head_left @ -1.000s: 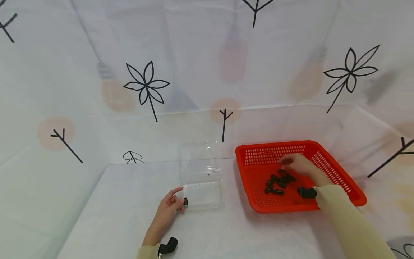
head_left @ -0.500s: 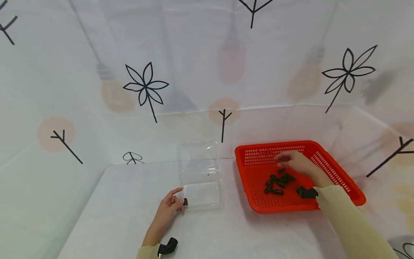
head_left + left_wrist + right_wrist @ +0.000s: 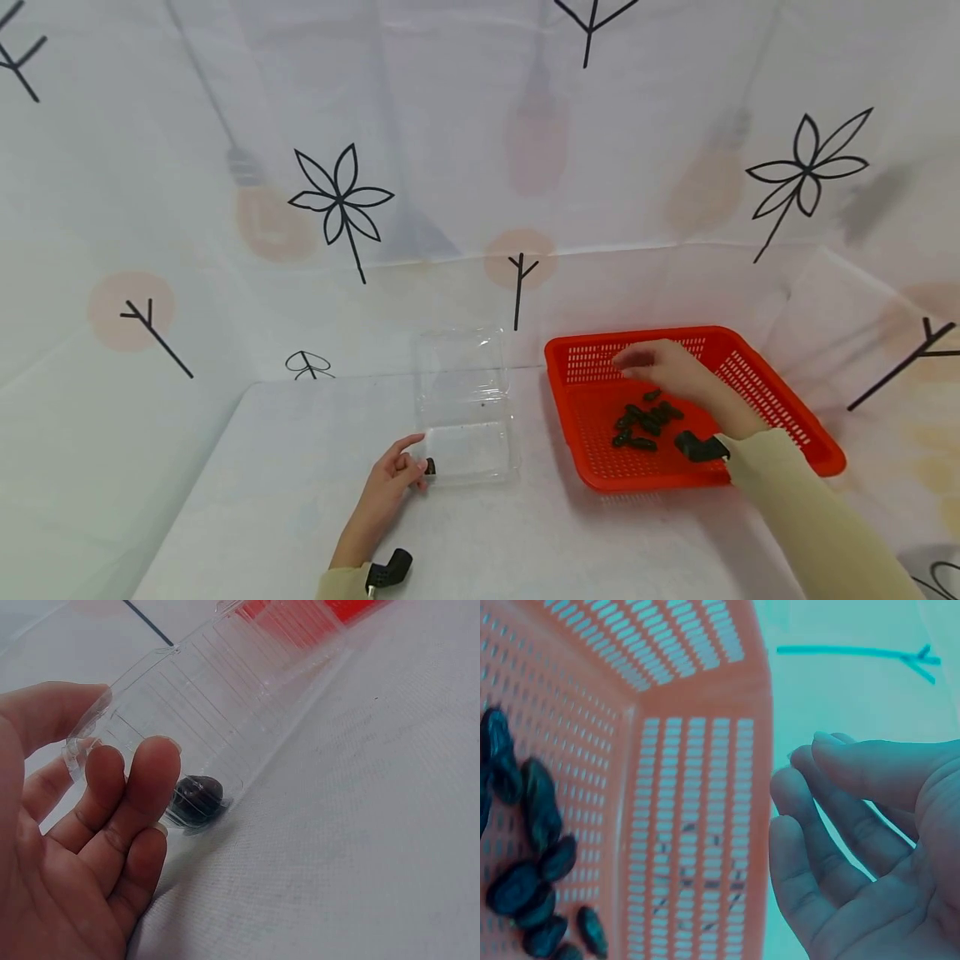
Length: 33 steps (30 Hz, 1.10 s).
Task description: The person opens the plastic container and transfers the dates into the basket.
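A clear plastic clamshell box (image 3: 467, 454) stands on the white table with its lid raised. My left hand (image 3: 388, 482) holds the box at its left end, its fingers around the corner in the left wrist view. Behind the clear wall, close to those fingers, lies one dark glossy oblong piece (image 3: 198, 799). Several similar dark oblong pieces (image 3: 647, 419) are heaped in the red basket (image 3: 637, 479). Over the basket's back part is my right hand (image 3: 663, 367), its fingers loosely bent. Nothing shows between them in the right wrist view (image 3: 855, 825), where the basket is beside the hand.
The white cloth table (image 3: 285, 467) stretches left and in front of the box. Behind it hangs a patterned white cloth (image 3: 450, 208). The raised lid (image 3: 461, 362) stands near that cloth. The basket's slotted side walls (image 3: 690, 825) rise around the dark pieces.
My right hand has moved left and slightly up, away from the dark pieces in the basket. The left hand and the clear box stay in place.
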### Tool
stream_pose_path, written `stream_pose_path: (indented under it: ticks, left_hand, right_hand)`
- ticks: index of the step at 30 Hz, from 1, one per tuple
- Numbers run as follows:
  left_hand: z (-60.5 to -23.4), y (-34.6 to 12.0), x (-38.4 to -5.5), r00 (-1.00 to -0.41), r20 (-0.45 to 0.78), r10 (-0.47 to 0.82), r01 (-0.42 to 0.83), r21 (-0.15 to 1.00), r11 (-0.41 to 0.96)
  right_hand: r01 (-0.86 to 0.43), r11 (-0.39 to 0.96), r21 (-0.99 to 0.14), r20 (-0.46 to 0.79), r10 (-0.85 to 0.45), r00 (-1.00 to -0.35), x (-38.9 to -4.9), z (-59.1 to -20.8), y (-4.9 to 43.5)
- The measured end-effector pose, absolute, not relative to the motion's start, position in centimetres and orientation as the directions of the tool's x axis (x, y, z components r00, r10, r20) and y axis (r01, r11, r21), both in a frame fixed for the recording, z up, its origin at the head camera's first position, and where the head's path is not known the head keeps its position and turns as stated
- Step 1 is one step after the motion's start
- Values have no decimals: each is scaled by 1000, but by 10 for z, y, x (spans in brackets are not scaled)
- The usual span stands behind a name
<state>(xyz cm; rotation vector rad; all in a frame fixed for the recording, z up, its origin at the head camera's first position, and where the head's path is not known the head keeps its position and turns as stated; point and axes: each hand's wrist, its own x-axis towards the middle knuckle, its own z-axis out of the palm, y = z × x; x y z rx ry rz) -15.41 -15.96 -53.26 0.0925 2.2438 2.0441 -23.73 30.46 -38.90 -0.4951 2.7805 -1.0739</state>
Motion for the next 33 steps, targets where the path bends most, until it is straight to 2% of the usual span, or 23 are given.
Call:
stream_pose_path:
  ticks: [19,33]
  left_hand:
    - [-532,-159,-155,-992,-46,117,-36,996,79]
    - [-535,-159,-155,-993,-47,109,-39,997,73]
  right_hand:
    - [-417,646,-639,45,-510,-859,-236,-389,218]
    - [-435,581,-688,-65,-646,-761,-246,-402,146]
